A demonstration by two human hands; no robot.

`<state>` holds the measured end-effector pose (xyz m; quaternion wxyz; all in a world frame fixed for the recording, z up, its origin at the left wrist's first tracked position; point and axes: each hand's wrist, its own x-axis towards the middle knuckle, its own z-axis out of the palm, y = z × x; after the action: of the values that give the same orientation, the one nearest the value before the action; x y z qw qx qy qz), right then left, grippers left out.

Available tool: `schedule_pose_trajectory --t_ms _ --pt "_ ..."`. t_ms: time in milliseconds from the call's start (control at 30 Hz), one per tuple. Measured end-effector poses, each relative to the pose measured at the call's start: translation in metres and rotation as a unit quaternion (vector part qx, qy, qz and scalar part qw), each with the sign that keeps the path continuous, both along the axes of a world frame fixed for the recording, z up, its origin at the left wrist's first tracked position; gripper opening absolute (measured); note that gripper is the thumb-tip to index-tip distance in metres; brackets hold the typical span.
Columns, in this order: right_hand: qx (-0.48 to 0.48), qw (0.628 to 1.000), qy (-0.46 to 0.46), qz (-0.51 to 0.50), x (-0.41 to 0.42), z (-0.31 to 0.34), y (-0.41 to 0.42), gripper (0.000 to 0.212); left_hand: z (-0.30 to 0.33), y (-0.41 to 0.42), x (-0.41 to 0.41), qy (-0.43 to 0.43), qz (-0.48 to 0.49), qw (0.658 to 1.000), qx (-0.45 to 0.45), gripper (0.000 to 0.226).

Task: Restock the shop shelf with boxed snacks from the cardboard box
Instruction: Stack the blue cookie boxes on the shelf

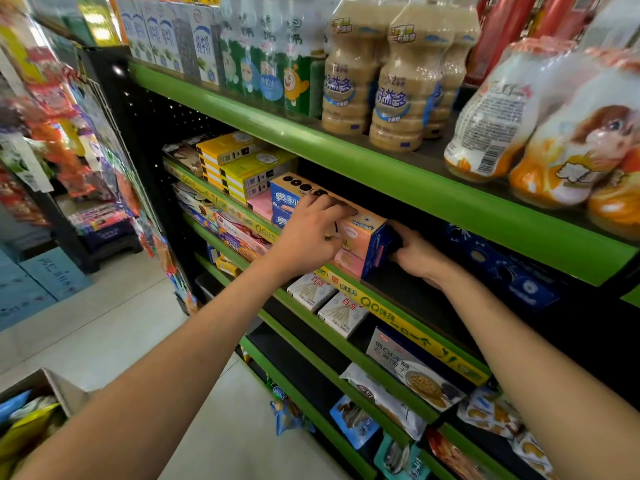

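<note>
A stack of blue-and-pink cookie boxes (367,237) stands on the middle shelf (408,320), which carries a yellow price strip. My left hand (311,233) lies over the stack's front and top, its fingers curled across the top box. My right hand (415,254) presses against the stack's right end from inside the dark shelf bay. The cardboard box (59,386) sits at the bottom left on the floor, with snack packs showing inside.
Yellow boxes (242,168) and a pink box (261,204) fill the shelf left of the stack; dark blue boxes (502,268) lie to the right. Drink bottles (398,84) line the shelf above. White stick-snack boxes (325,299) and bagged snacks sit below. Hanging packs crowd the left.
</note>
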<state>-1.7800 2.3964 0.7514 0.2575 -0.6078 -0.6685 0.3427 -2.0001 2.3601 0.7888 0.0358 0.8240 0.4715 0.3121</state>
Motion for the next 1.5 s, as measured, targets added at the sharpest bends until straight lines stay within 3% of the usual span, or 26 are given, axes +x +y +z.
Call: schedule_pose_trajectory --t_ms 567,733,867,1000,1167,1300,1500 --pt "0.009 1.000 0.002 -0.016 -0.007 -0.003 -0.005 0.076 -0.004 0.003 -0.001 0.006 0.003 1.000 -0.008 0.045" --pt "0.018 1.000 0.014 -0.018 0.001 0.000 -0.020 0.084 -0.001 0.004 -0.003 0.015 0.000 1.000 -0.006 0.043" --pt "0.062 0.993 -0.095 -0.029 0.030 0.007 -0.043 0.072 0.003 0.002 -0.004 0.034 -0.004 0.999 -0.005 0.043" --pt "0.139 0.952 -0.261 -0.081 0.067 0.014 -0.068 0.063 0.010 -0.010 0.003 0.016 -0.021 0.999 0.042 0.040" --pt "0.077 0.918 -0.317 -0.224 0.112 0.013 -0.080 0.046 0.002 -0.043 0.041 -0.007 -0.139 0.983 0.117 0.029" --pt "0.042 0.920 -0.311 -0.232 0.132 0.004 -0.090 0.050 -0.018 -0.057 0.075 0.011 -0.225 0.973 0.043 0.027" --pt "0.054 0.961 -0.190 -0.196 0.145 0.007 -0.121 0.046 -0.037 -0.043 0.096 0.009 -0.199 0.976 -0.091 0.033"
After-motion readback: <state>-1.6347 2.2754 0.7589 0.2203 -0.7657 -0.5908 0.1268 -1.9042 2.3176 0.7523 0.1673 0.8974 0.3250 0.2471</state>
